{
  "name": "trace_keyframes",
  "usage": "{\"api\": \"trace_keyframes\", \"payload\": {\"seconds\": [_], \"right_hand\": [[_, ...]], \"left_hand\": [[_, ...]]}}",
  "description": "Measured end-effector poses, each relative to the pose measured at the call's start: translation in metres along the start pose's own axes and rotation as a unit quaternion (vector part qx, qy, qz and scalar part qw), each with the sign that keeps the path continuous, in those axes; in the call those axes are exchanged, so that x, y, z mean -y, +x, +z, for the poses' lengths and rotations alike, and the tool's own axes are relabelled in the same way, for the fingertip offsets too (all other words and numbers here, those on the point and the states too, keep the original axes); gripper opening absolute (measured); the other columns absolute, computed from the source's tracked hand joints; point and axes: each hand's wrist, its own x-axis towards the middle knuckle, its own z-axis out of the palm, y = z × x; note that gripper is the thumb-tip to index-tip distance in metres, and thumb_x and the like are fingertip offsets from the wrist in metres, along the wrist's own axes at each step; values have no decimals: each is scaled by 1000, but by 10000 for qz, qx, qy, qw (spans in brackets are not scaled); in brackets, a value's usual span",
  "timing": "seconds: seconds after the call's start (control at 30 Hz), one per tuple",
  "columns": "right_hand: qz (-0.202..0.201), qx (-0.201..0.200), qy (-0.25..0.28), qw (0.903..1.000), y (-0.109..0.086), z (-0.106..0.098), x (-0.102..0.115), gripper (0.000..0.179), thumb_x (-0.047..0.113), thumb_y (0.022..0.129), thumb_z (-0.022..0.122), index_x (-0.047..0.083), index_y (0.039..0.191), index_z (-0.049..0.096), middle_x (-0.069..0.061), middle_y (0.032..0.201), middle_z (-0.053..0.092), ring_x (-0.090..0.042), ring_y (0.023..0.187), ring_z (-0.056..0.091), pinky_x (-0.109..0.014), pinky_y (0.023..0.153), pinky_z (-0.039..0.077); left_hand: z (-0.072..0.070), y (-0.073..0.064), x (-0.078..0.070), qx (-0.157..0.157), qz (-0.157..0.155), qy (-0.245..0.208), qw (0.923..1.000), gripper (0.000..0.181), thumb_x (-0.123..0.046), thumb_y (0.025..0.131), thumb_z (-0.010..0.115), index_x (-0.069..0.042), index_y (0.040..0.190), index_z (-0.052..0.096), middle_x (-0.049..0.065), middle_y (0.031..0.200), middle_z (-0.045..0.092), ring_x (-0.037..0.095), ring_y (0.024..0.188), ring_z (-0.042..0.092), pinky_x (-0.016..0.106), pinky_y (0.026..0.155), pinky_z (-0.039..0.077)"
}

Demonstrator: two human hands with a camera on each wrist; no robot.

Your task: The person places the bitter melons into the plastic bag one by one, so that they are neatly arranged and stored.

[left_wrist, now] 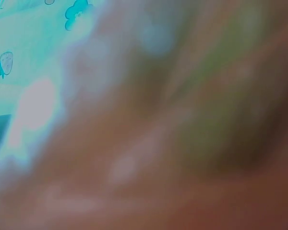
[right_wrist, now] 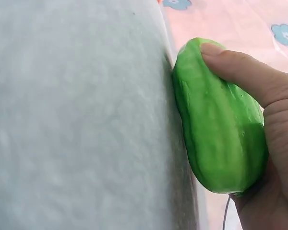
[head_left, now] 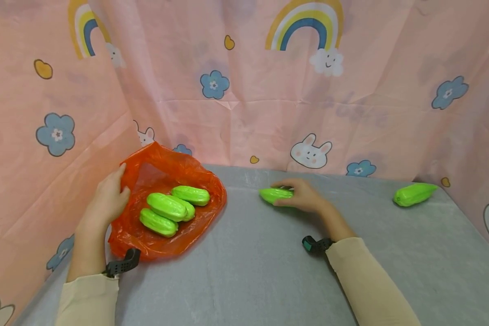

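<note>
My left hand (head_left: 110, 194) grips the left rim of an orange-red plastic bag (head_left: 203, 235), which lies spread with its mouth facing me. Inside the bag are several bright-green ridged gourds (head_left: 165, 206), partly stacked on one another. In the left wrist view, blurred bag film (left_wrist: 134, 158) covers most of the picture. Close to the middle of the table, my right hand (head_left: 303, 197) holds another ridged gourd (right_wrist: 216, 124), thumb along one side and palm at its blunt end. That gourd sits right at the table surface. The right hand's other fingers are mostly hidden in the right wrist view.
One more green gourd (head_left: 413, 194) with a pointed tip lies at the far right of the grey table (head_left: 244, 271). A pink printed cloth (head_left: 244, 122) hangs along the back and both sides. Each wrist wears a black camera mount (head_left: 318, 244).
</note>
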Motion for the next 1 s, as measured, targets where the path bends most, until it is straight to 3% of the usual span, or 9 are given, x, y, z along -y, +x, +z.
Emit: {"api": "trace_keyframes", "payload": {"seconds": [0.33, 0.83, 1.0], "right_hand": [[-193, -163, 236, 9994, 8, 14, 16, 50, 28, 81, 85, 11, 126, 71, -6, 124, 73, -25, 114, 65, -49, 102, 53], [-238, -103, 370, 9990, 22, 31, 51, 46, 25, 87, 78, 18, 131, 69, -2, 124, 71, -19, 109, 61, -40, 96, 52], [-458, -185, 523, 9974, 31, 35, 61, 48, 24, 89, 76, 20, 136, 66, -3, 132, 67, -21, 110, 60, -38, 94, 51]], "left_hand": [[-1, 0, 2, -48, -27, 53, 10000, 70, -6, 101, 42, 4, 160, 7, 39, 156, 28, 48, 117, 43, 73, 108, 37], [-2, 1, 2, -9, -90, 50, 9999, 70, -7, 101, 42, 3, 160, 6, 38, 156, 29, 47, 117, 44, 72, 108, 39], [-3, 2, 3, -48, -73, 66, 9999, 70, -7, 101, 42, 2, 161, 6, 38, 156, 30, 46, 112, 44, 71, 106, 42]]}}
